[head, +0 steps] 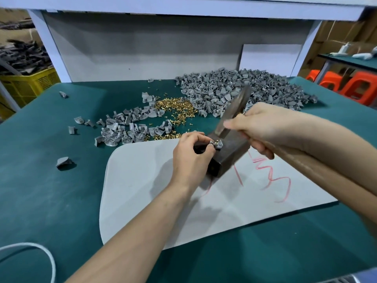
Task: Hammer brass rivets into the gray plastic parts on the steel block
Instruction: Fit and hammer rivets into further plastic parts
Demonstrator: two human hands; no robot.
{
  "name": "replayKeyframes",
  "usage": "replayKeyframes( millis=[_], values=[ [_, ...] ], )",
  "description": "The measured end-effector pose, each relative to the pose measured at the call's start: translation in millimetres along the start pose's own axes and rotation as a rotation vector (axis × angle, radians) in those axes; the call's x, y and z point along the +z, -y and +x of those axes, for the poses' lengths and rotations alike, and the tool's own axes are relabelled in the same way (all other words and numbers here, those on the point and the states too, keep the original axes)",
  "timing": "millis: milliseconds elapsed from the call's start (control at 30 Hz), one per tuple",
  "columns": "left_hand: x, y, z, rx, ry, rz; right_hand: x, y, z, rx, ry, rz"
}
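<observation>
Red scrawl (pixel 279 180) on the mat's right half: not readable. Yellow crate (pixel 26 84) off the table's left edge, heaped with dark gray pieces, too blurred to identify.

Block (pixel 228 160) stands at the far edge of the mat (pixel 142 190), right of its middle. Your left hand (pixel 191 154) pinches a part (pixel 219 145) between thumb and fingertips on the block's top face; a rivet (pixel 216 142) stands upright in it. Your right hand (pixel 263 127) is wrapped tight round the handle of the hammer (pixel 234 111). The head is tilted above the block and motion-blurred, so contact with the part cannot be told.

Loose rivets (pixel 175 107) lie on the table (pixel 51 190) beyond the mat's far edge, with scattered parts (pixel 122 129) just left of them. A large pile (pixel 234 88) sits toward the far right corner.
</observation>
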State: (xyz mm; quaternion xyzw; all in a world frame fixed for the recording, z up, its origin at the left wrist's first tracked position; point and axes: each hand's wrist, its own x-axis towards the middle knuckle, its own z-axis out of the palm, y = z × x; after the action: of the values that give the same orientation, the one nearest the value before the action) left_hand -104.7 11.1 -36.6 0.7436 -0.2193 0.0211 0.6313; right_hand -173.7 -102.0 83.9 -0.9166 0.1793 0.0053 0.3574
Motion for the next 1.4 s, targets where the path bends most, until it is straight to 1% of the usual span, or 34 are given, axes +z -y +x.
replayKeyframes(
  millis=[333,433,533,633,800,867,1067,1233,1300,1400],
  values=[
    [0,-1,1,0.02,0.02,0.035,4,4,4,0.061,-0.098,-0.001],
    [0,1,1,0.016,0.02,0.011,2,8,2,0.042,-0.099,-0.067],
    [0,0,1,-0.016,0.024,-0.035,5,8,0,0.024,-0.134,-0.156],
    [1,1,3,-0.025,0.02,-0.026,13,8,-1,0.027,-0.116,-0.206],
    [2,5,4,-0.011,0.015,-0.05,1,17,-4,-0.043,-0.215,-0.219],
    [2,6,4,-0.011,0.008,-0.053,2,19,-4,-0.044,-0.204,-0.236],
    [2,3,4,-0.011,0.005,-0.06,22,7,-2,0.023,-0.103,-0.278],
    [1,4,3,-0.03,0.022,-0.076,3,13,-1,-0.019,-0.203,-0.244],
    [1,4,4,-0.03,0.018,-0.077,1,15,0,-0.027,-0.201,-0.233],
    [1,3,4,-0.032,0.01,-0.076,11,11,2,0.004,-0.147,-0.261]
  ],
)
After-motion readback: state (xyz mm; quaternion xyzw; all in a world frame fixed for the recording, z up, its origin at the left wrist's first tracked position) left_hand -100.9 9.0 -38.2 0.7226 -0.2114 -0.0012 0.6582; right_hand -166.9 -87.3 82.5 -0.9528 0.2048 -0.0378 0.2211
